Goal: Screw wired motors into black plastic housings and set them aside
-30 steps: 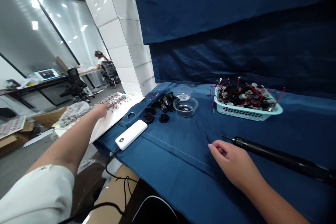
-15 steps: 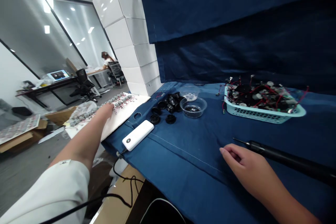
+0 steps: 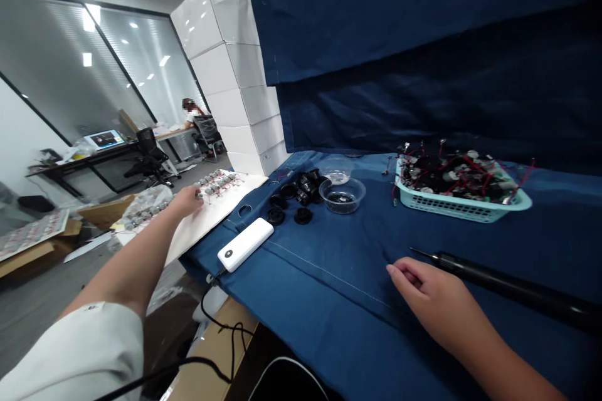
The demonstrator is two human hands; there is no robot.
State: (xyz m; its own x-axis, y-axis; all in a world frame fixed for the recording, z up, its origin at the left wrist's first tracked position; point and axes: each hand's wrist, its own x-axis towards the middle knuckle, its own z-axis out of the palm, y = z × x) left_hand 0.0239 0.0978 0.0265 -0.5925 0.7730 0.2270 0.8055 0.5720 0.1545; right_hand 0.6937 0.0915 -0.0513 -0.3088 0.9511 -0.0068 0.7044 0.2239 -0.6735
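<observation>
On the left, my left hand (image 3: 187,202) reaches over a white board (image 3: 200,225) holding rows of small grey motors (image 3: 219,183) with red wires. Its fingers are pinched together at the board, near the motors; a tiny piece shows at the fingertips, too small to name. My right hand (image 3: 426,285) rests on the blue cloth (image 3: 329,301), loosely curled, thumb against forefinger, with nothing visible in it. Just behind it lies a black pen-shaped electric screwdriver (image 3: 508,285), its thin bit pointing left.
A pale blue basket (image 3: 451,207) of wired parts stands at the back right. A clear bowl (image 3: 356,193) with small dark pieces sits beside black round parts (image 3: 303,215). A white power bank (image 3: 247,243) with a cable lies near the left edge. White boxes (image 3: 237,69) stand stacked behind.
My left hand has drawn slightly back across the board, its fingers now lower beside the motors. My right hand stays in place on the cloth; the view has shifted a little.
</observation>
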